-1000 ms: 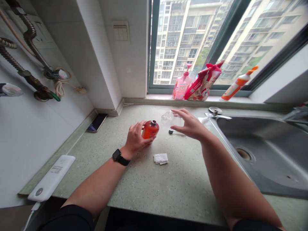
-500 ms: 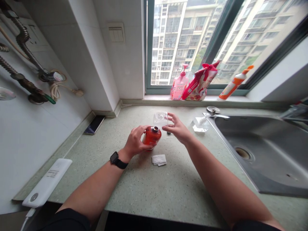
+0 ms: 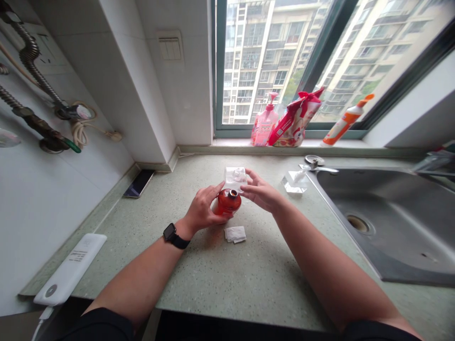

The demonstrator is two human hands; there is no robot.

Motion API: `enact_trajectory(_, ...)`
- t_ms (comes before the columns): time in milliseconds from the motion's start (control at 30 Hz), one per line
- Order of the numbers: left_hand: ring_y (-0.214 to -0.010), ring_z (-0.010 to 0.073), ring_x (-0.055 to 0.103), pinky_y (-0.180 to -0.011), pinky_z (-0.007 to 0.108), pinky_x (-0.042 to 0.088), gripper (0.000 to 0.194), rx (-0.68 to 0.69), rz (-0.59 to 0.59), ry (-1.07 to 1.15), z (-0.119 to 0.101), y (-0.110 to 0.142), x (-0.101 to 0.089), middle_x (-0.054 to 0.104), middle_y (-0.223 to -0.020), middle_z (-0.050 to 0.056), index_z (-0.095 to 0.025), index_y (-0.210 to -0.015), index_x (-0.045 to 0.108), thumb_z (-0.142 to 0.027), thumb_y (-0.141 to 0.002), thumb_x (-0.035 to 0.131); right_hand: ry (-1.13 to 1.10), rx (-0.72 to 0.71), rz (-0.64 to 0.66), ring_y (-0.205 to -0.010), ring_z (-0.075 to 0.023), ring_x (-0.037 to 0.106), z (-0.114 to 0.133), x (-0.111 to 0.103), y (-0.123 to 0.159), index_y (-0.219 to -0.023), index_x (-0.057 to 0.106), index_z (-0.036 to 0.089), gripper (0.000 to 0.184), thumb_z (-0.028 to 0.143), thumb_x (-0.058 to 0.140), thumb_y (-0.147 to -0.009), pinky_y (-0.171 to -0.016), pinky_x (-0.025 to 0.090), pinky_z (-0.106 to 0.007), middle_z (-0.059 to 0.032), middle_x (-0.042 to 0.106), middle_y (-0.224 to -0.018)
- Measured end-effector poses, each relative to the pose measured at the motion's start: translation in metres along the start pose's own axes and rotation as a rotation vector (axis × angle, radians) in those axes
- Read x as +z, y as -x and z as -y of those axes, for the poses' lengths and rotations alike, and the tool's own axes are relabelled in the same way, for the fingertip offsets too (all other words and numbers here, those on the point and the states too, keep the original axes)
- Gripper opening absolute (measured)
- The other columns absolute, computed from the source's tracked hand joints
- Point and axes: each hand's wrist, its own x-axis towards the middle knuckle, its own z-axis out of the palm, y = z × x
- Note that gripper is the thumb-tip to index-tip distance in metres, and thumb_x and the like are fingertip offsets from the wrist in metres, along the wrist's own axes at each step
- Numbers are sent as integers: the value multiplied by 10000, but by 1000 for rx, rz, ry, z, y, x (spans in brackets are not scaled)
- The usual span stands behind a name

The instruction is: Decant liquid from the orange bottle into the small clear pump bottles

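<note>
My left hand (image 3: 204, 206) is wrapped around a red-orange bottle (image 3: 227, 203), whose uncapped neck faces up and slightly right. Thumb and fingers press on the bottle's left side. In my right hand (image 3: 261, 190) is a clear plastic box-like container (image 3: 235, 177), gripped by its right side just behind the bottle's mouth. The container is tilted, and I cannot tell whether it touches the bottle. A folded white tissue (image 3: 235, 234) lies on the counter in front of the bottle.
A steel sink (image 3: 377, 265) fills the right side, with a clear tissue box (image 3: 295, 183) beside it. Along the sill stand a pink pump bottle (image 3: 265, 125), a red bag (image 3: 296, 121) and an orange-white bottle (image 3: 344, 124). A phone (image 3: 139, 183) and white power bank (image 3: 71, 270) lie left.
The bottle in my left hand has shifted slightly right and tilted a little. The clear container has moved slightly left and down, and the small dark object behind it is now out of sight.
</note>
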Motion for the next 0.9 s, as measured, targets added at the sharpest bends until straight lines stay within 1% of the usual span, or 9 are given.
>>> enact_trajectory(67,-1174,337,719,-1065,506,550,1000,-3,6,-1,-1,0,0,742,-1305,122,-261,-1657,449,-481,-795,906,-5,-2,11,-1324,-302,705,-1,0,0,-1517,500,411,792,526,833,-807,-1126,589,-540,-63,734,-1394)
enact_trajectory(167,-1166,332,720,-1058,503,555,974,-4,7,3,-1,0,0,743,-1296,118,-261,-1646,465,-475,-802,903,-29,20,21,-1324,-298,707,-3,1,-1,-1586,463,425,797,548,779,-864,-1141,579,-563,-64,738,-1401)
enact_trajectory(267,-1185,338,719,-1076,520,549,966,-9,-4,17,0,1,2,743,-1307,125,-248,-1629,470,-466,-798,913,-20,-6,-5,-1326,-293,702,-4,-1,-3,-1634,419,439,896,536,812,-835,-1168,557,-577,-70,721,-1421)
enact_trajectory(367,-1171,333,734,-1094,526,551,996,-64,-50,50,2,2,3,739,-1338,137,-237,-1584,483,-444,-739,967,25,-69,-100,-1334,-295,690,-4,-5,-6,-1635,411,425,1012,500,898,-752,-1186,535,-577,-92,696,-1445)
enact_trajectory(433,-1115,318,752,-1066,519,575,931,-116,-86,78,2,2,4,745,-1325,136,-231,-1495,533,-437,-709,989,61,-116,-162,-1341,-304,681,-4,-6,-8,-1609,441,389,1022,501,930,-720,-1185,531,-573,-116,682,-1459)
enact_trajectory(533,-1056,300,765,-1003,498,611,779,-165,-120,111,0,1,2,760,-1277,118,-232,-1352,585,-435,-715,986,120,-187,-214,-1374,-328,654,-2,-6,-9,-1573,478,346,1021,547,951,-691,-1177,536,-575,-143,653,-1497)
enact_trajectory(633,-1032,287,770,-981,482,620,740,-176,-141,115,-1,0,2,768,-1252,101,-242,-1316,595,-397,-712,993,175,-241,-224,-1410,-341,629,1,-4,-7,-1572,481,341,1054,571,971,-667,-1205,517,-581,-144,607,-1558)
enact_trajectory(767,-999,274,776,-955,472,626,727,-176,-162,84,-2,-1,2,772,-1242,99,-248,-1318,606,-403,-722,992,300,-339,-221,-1453,-324,593,6,-2,-3,-1621,449,362,1054,603,937,-718,-1281,449,-567,-111,615,-1539)
enact_trajectory(900,-985,271,782,-934,467,630,721,-178,-171,67,-2,-1,3,776,-1236,103,-248,-1327,609,-447,-742,981,414,-403,-221,-1479,-317,569,9,-2,0,-1661,410,375,1038,632,886,-776,-1304,426,-556,-102,608,-1553)
